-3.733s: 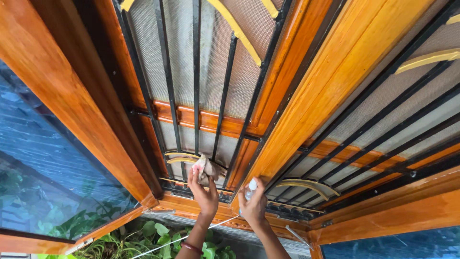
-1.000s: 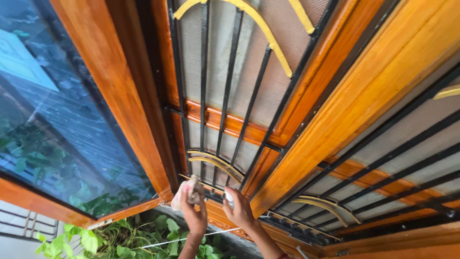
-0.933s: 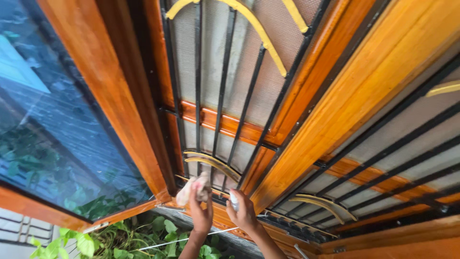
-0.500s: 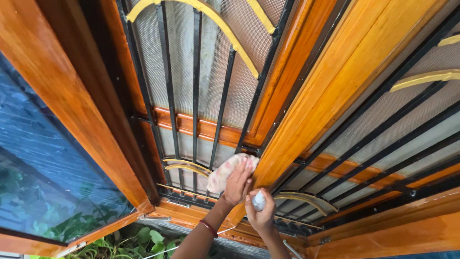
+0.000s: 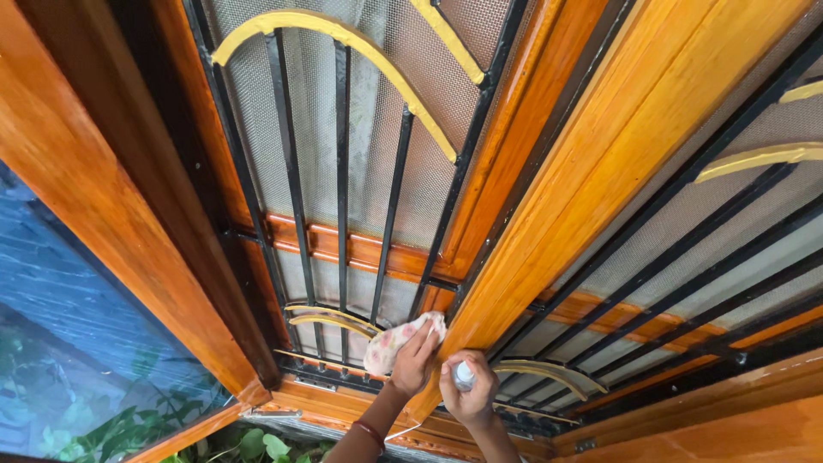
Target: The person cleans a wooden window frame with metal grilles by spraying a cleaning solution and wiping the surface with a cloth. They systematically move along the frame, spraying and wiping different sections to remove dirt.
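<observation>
While the left hand (image 5: 414, 360) pressed a pale, pink-spotted cloth (image 5: 396, 339) against the lower grille, the wiping looked best done bar by bar: the cloth folded around each black bar (image 5: 378, 257), drawn along its length, then worked into the corner where the bar met the wooden post (image 5: 549, 206). Judged from the narrow gaps, firm fingertip pressure would serve better than a flat palm.

Left hand: fingers curled over the cloth, bunching it against the grille just beside the post, near the small yellow arch (image 5: 334, 319). Wrist bent upward, forearm rising from the bottom edge; a dark red bangle (image 5: 370, 431) sat on the wrist.

Right hand (image 5: 468, 396): closed around a small spray bottle (image 5: 464, 375), only its pale cap showing above the fist. It was held upright, close beside the left hand, in front of the foot of the post. Not touching the cloth, as far as could be told.

Mesh screen (image 5: 313, 129) sat behind the bars; an open glass pane (image 5: 60, 343) stood to the left, green leaves (image 5: 249, 441) below.
</observation>
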